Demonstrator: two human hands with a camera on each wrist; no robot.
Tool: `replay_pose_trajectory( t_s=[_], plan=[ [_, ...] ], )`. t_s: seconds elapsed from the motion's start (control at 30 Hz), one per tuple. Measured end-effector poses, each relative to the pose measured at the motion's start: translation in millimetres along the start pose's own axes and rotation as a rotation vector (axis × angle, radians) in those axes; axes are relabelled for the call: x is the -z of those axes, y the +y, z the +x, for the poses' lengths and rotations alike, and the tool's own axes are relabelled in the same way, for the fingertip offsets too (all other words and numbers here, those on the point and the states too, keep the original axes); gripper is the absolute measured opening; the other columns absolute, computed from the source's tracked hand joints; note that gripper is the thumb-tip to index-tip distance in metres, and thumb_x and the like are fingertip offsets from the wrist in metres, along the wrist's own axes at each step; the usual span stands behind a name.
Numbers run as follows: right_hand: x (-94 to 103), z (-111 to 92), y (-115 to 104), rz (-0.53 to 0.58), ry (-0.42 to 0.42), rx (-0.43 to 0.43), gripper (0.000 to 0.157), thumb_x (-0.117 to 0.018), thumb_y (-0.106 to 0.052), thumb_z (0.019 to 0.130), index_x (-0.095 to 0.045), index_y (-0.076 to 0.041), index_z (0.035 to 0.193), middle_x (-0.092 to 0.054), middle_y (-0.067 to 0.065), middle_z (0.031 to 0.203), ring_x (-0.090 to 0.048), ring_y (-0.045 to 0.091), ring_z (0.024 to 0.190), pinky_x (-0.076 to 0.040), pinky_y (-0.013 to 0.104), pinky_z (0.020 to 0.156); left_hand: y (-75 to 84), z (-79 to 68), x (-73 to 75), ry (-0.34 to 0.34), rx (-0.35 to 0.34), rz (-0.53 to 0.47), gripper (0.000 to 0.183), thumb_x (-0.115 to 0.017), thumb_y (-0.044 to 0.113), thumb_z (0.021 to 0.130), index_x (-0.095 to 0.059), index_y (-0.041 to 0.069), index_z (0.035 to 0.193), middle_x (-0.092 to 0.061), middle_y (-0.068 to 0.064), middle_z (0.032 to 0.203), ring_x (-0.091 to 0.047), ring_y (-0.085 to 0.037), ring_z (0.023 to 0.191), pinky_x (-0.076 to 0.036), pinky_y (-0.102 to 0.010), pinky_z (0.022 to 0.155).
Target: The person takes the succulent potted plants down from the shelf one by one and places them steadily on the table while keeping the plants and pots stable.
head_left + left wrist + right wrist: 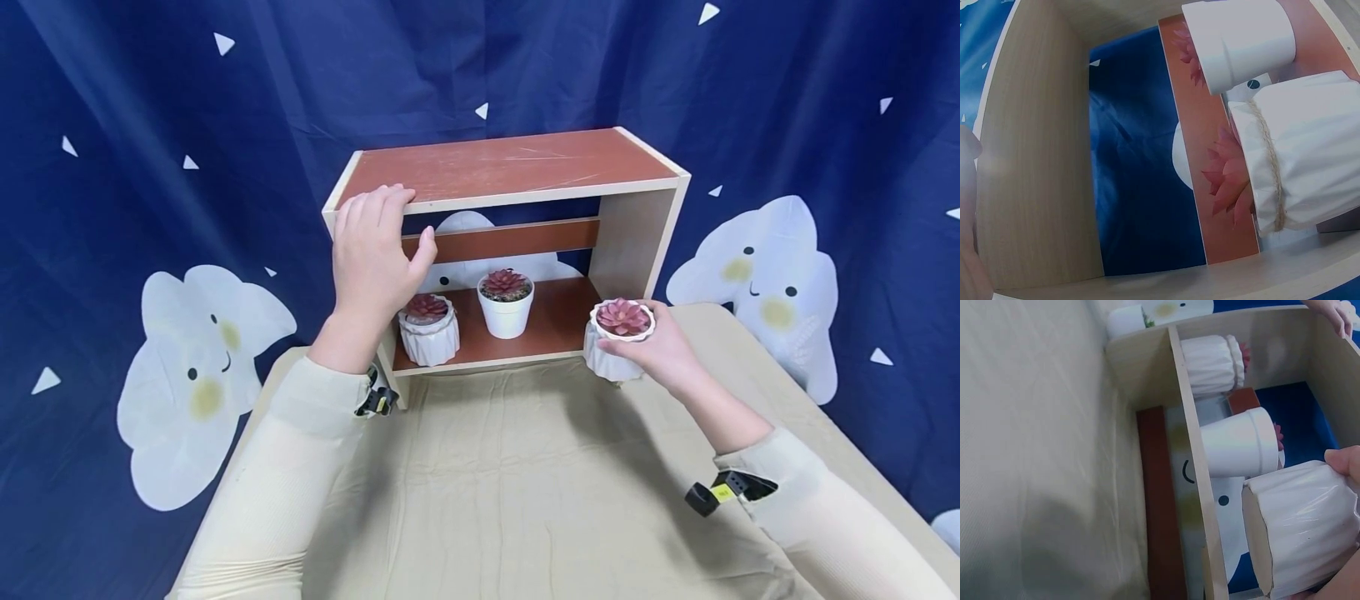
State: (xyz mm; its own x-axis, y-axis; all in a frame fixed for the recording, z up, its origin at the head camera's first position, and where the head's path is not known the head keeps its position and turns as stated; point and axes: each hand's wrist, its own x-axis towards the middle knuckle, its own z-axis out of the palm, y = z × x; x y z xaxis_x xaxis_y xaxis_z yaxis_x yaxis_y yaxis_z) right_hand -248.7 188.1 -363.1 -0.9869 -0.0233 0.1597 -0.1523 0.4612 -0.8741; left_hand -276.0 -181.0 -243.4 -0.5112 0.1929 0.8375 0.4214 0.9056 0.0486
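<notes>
A white pot point(611, 360) with wavy sides is up in the air, just in front of the right end of the shelf point(517, 167). It stands straight up, and its flat bottom shows in the right wrist view. A pinky-red plant point(623, 317) sits in its top. The right hand point(667, 354) has its grip closed around this pot, with fingers and thumb on its sides.

The left hand point(375, 250) lies on the shelf's top front edge, near the left end. Its grip is loose, with the fingers laid over the edge and the thumb poking out to the side.

Two more pots stand inside the shelf, on its bottom board. The smooth white pot point(506, 318) is near the middle of the shelf and has a dark red plant. The string-tied pot point(431, 342) is at the shelf's left end, white too, with a red plant. Past the shelf's left side is a white thing point(1124, 324) with a little green on it.

The shelf stands on a counter point(480, 500) with a tan cloth over it. Behind the shelf hangs a blue curtain point(555, 75) with white triangles and smiling clouds.
</notes>
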Motion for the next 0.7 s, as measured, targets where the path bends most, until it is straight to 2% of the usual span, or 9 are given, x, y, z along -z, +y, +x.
replay_pose_trajectory(
  t_s=[0.2,0.53,0.7],
  plan=[
    [5.5,-2.1,1.9,0.002,-0.006,-0.001,0.09,-0.084,-0.022,0.079,-0.031,0.008,0.145,-0.045,0.026,0.14,-0.048,0.035,0.124,-0.04,0.032,0.097,-0.4,0.0,0.2,-0.007,0.006,0.004,0.052,-0.052,0.04,0.094,-0.059,0.006,0.133,-0.059,-0.012,0.138,-0.051,-0.032,0.127,-0.031,-0.042,0.114],
    [17.8,-6.8,3.7,-0.023,-0.014,0.008,0.089,-0.083,-0.024,0.081,-0.03,0.007,0.146,-0.045,0.027,0.14,-0.047,0.036,0.125,-0.04,0.026,0.094,-0.3,0.0,0.0,-0.001,0.003,0.008,0.052,-0.053,0.039,0.093,-0.06,0.006,0.133,-0.059,-0.012,0.137,-0.051,-0.032,0.127,-0.031,-0.042,0.113],
    [23.1,-9.4,4.0,-0.036,-0.012,0.01,0.089,-0.083,-0.027,0.082,-0.03,0.007,0.145,-0.045,0.027,0.139,-0.047,0.037,0.124,-0.041,0.028,0.093,0.2,-0.4,0.2,-0.004,0.003,0.006,0.052,-0.052,0.04,0.093,-0.06,0.006,0.132,-0.059,-0.013,0.137,-0.051,-0.032,0.126,-0.032,-0.042,0.113]
  ],
)
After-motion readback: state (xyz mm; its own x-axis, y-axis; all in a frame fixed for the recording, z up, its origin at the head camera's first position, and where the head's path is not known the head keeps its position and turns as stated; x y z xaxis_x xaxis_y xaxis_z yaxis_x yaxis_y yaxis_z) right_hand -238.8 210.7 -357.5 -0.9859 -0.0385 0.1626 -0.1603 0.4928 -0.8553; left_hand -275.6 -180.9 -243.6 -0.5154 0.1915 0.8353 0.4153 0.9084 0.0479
